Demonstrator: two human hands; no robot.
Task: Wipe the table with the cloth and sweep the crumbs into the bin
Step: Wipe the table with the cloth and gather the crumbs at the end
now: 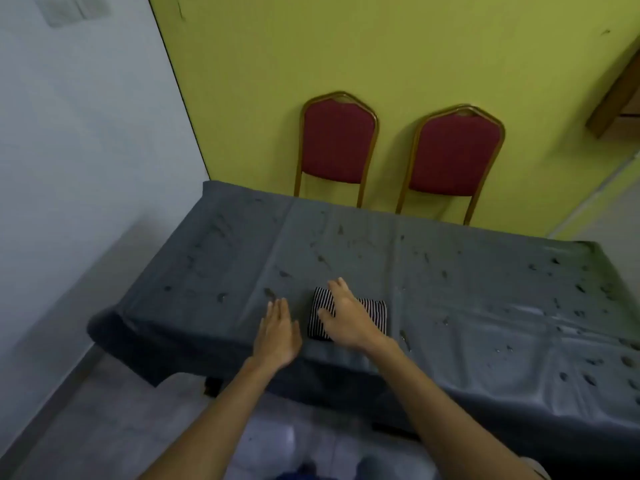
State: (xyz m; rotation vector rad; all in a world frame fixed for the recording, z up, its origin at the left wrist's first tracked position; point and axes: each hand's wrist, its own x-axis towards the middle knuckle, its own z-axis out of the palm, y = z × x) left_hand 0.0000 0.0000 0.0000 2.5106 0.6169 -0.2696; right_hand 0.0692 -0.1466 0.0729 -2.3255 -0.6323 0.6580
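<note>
A folded black-and-white striped cloth lies near the front edge of the table, which is draped in a grey cover. My right hand rests flat on the cloth's left half, fingers straight and spread. My left hand lies flat on the table cover just left of the cloth, fingers straight, not touching it. Several dark crumbs are scattered over the cover, thickest toward the right side. No bin is in view.
Two red padded chairs with gold frames stand behind the table against the yellow wall. A grey wall runs along the left. The table's left corner overhangs the grey floor.
</note>
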